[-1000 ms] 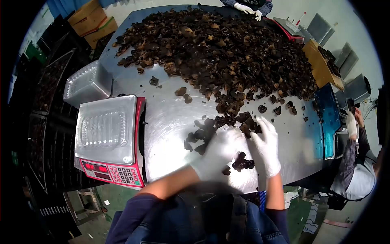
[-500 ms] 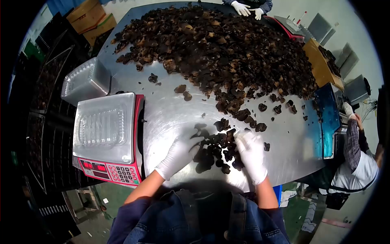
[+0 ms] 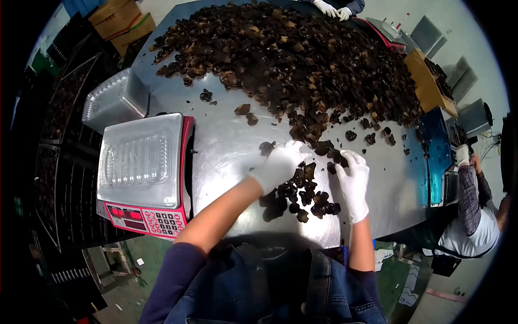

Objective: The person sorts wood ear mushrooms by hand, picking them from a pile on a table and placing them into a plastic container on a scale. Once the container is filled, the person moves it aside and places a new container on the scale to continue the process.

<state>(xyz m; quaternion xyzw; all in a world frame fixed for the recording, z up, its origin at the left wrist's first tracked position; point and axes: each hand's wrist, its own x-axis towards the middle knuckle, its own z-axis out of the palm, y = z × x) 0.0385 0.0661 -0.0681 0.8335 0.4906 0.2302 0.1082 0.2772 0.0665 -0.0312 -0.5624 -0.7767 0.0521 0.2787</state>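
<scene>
Dark brown wood ear mushrooms lie loosely grouped on the metal table in front of me. My left hand, in a white glove, reaches over the far side of this group. Its fingers are bent together, and what they hold, if anything, is hidden. My right hand, also gloved, is to the right of the group. Its thumb and fingers close around a dark wood ear mushroom near the edge of the big heap.
On the left, a red scale carries a clear plastic tray. Stacked clear trays stand behind it. Across the table are a co-worker's gloved hands. Another person works at the right, beyond a blue bin.
Both hands have moved forward, the left also to the right across the loose pieces and the right slightly to the right. Several pieces near the right hand now lie spread out differently.
</scene>
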